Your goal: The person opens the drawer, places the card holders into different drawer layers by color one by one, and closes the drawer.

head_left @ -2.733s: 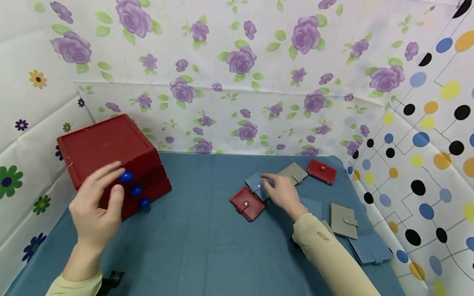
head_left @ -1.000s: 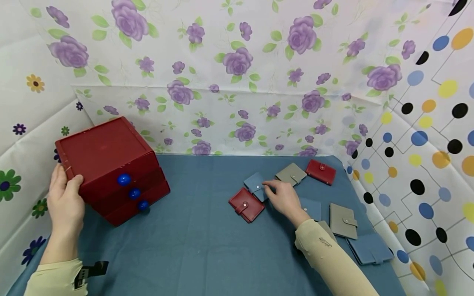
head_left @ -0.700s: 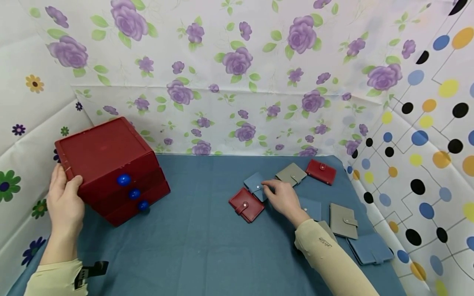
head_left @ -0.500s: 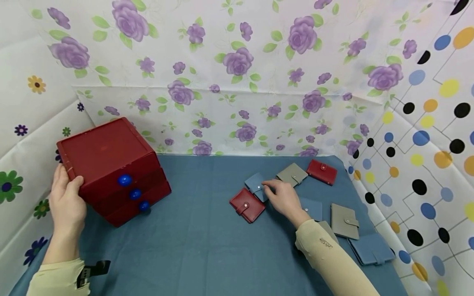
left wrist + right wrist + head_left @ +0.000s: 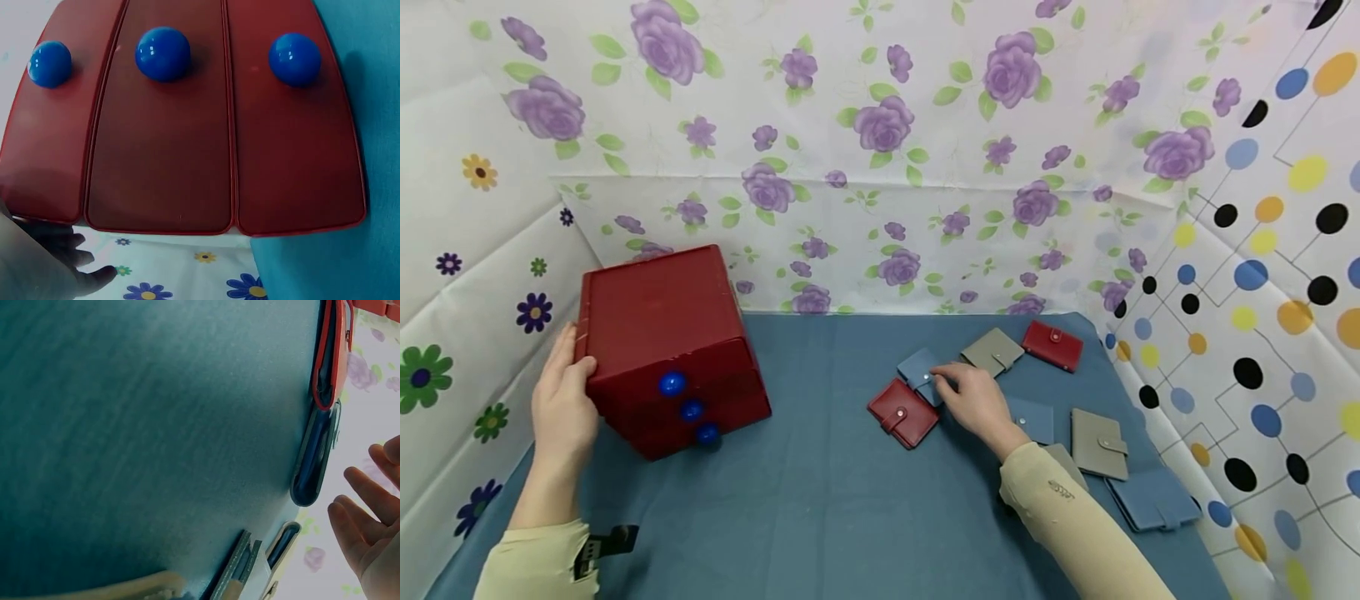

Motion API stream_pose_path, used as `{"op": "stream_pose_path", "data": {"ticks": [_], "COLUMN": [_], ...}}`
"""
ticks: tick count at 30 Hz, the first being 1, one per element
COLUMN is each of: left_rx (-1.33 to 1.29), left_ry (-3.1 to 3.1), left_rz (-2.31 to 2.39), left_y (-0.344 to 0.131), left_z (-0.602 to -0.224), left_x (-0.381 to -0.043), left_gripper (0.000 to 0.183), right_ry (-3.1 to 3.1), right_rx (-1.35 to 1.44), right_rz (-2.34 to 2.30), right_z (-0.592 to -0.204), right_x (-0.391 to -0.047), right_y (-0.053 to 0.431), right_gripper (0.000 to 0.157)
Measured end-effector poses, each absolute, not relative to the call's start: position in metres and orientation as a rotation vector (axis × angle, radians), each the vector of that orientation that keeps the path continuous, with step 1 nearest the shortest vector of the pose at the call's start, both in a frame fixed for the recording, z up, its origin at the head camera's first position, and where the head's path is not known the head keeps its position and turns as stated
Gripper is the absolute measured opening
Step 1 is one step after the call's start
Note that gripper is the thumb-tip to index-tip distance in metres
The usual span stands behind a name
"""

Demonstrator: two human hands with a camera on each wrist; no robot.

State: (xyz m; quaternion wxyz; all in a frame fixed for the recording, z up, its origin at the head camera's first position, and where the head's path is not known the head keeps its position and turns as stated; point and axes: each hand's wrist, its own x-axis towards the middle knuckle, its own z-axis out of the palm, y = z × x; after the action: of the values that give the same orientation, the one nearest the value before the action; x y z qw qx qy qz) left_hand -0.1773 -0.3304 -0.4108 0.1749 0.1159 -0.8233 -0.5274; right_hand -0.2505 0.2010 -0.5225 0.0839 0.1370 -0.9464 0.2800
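A red drawer box (image 5: 662, 308) with three blue knobs (image 5: 692, 409) stands on the blue cloth at the left. My left hand (image 5: 563, 417) lies against its left side, thumb at the front corner and straight fingers along the side. In the left wrist view the drawer fronts (image 5: 159, 156) fill the picture, the left hand (image 5: 37, 269) beside their lower edge. My right hand (image 5: 973, 400) hovers, fingers loosely bent and holding nothing, over a small blue wallet (image 5: 916, 368). Beside that lies a red snap wallet (image 5: 901, 414). The right wrist view shows the right hand's (image 5: 375, 531) fingers apart from the wallets.
Behind the right hand lie a grey-beige wallet (image 5: 992, 352) and a red one (image 5: 1052, 346). Nearer at right are a blue wallet (image 5: 1032, 421), a grey one (image 5: 1097, 444) and a larger blue one (image 5: 1153, 500). Patterned cloth walls (image 5: 887, 225) stand around the table.
My left hand has gone from the knobs to the box's left side. The box has since turned and shifted right with the hand against it. My right hand stays nearly still.
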Motion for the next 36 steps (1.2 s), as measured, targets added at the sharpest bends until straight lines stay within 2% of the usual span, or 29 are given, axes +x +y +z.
{"op": "stream_pose_path", "data": {"ticks": [11,36], "left_rx": [0.072,-0.295], "left_ry": [-2.437,-2.564], "left_rz": [-1.439,-1.535], "left_y": [-0.32,-0.286], "left_z": [-0.413,-0.405], "left_x": [-0.19,-0.236], "left_gripper": [0.06,0.063], "right_ry": [-2.838,-2.756], "right_rx": [0.4,0.455], "right_rz": [0.829,0.899], "right_z": [-0.526,-0.532], "right_x": [-0.248,-0.243], "right_y": [0.201,0.188], "right_gripper": [0.029,0.027]}}
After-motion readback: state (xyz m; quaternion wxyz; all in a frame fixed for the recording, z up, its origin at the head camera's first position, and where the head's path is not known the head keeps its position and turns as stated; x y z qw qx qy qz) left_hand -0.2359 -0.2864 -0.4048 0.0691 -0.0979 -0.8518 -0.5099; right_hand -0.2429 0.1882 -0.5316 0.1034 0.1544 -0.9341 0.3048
